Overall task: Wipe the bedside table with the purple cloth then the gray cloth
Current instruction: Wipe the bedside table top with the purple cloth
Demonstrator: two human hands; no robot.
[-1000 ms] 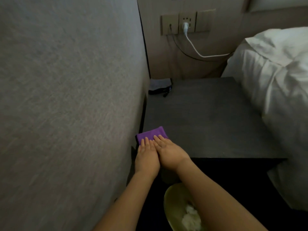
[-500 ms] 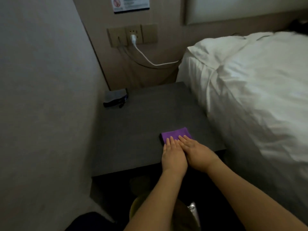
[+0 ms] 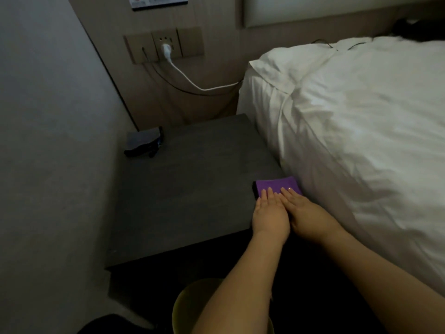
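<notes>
Both hands lie flat and side by side, palms down, on the purple cloth [image 3: 277, 186]; the left hand [image 3: 269, 214] and the right hand [image 3: 304, 214] touch each other along the inner edges, fingers stretched forward and not curled, so they press on the cloth and do not clamp it. The two bare forearms reach in from the lower edge, the right one crossing in from the bed side.

The purple cloth is folded into a small rectangle and sits on the dark worktop [image 3: 187, 189], near its front right corner, just beside the hanging white sheet of the bed [image 3: 361, 128]; only its far half shows beyond the fingertips. The gray cloth [image 3: 143, 141] rests at the far left corner of the worktop, against the wall, well apart from the hands.

Behind the worktop is a beige wall panel with a socket plate [image 3: 166, 45]; a white plug with its cable [image 3: 192, 80] hangs from it toward the bed. A yellowish bin [image 3: 192, 307] stands low in front, partly hidden by the left arm.
</notes>
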